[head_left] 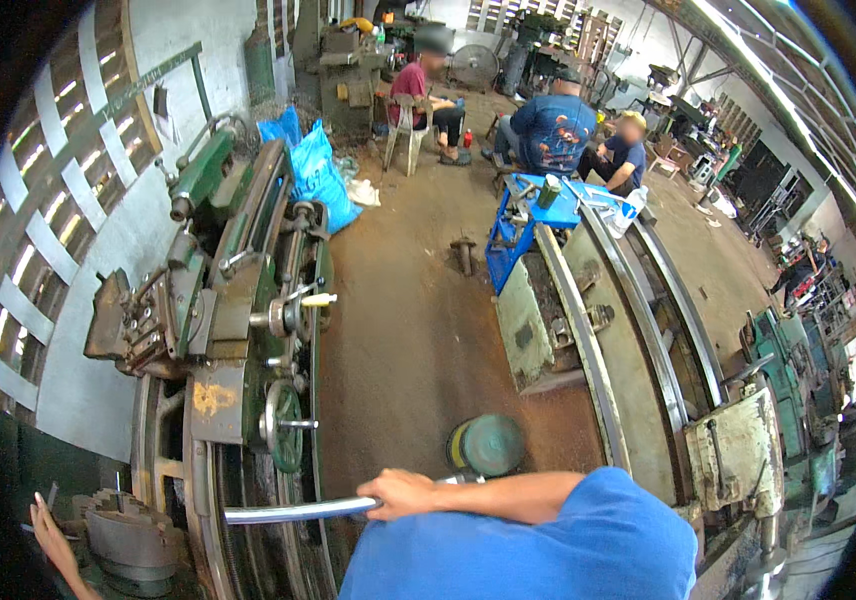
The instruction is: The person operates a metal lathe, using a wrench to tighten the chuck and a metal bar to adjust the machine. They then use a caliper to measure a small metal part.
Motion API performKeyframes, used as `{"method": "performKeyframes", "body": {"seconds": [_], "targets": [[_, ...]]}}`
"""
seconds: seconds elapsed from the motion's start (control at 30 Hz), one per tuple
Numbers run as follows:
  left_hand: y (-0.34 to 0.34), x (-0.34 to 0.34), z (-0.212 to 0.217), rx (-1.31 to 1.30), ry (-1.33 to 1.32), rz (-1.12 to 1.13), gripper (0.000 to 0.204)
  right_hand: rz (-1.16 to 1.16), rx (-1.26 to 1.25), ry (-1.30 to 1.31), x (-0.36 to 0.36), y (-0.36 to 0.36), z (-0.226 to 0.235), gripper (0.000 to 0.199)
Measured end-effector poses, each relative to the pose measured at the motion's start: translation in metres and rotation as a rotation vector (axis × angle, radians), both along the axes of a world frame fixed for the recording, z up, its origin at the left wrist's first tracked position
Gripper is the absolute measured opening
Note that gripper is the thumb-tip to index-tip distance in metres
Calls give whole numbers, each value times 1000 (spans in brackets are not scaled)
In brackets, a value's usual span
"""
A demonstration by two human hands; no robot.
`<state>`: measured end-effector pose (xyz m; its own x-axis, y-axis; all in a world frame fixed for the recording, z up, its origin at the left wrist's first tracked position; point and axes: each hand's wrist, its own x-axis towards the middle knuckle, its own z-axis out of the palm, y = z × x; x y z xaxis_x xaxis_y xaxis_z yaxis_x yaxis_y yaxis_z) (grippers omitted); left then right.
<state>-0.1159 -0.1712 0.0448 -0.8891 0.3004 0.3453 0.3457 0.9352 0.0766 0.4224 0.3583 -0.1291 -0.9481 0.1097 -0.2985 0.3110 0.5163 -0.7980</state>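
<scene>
The right hand [400, 494] grips a shiny metal bar [293, 512], the left hand [48, 533] beside the lathe chuck [133, 545].

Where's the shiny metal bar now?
In the head view, the shiny metal bar is in the right hand's grip, low and left of centre, below the green handwheel.

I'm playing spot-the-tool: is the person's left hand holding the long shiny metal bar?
No, the right hand grips the shiny metal bar, while the left hand is beside the lathe chuck.

Lower frame, left to right: chuck [133, 545], bar [293, 512], container [493, 445]; right of centre: machine bed [616, 285], table [560, 214] behind it.
</scene>
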Motion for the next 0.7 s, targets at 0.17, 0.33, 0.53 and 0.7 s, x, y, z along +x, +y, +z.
{"method": "performKeyframes", "body": {"seconds": [0.17,0.33,0.53,0.7], "targets": [[29,-12,-3,190,476,-278,44,-112,8,-20,63,-1,4,25],[54,5,24,90,125,-44,44,-256,-63,-167,131,-11,-6,29],[70,42,51,190,-104,-95,47,-355,35,-217,162,-33,-15,40],[30,-12,25,71,178,-62,49,-347,142,-126,133,-32,11,30]]}}
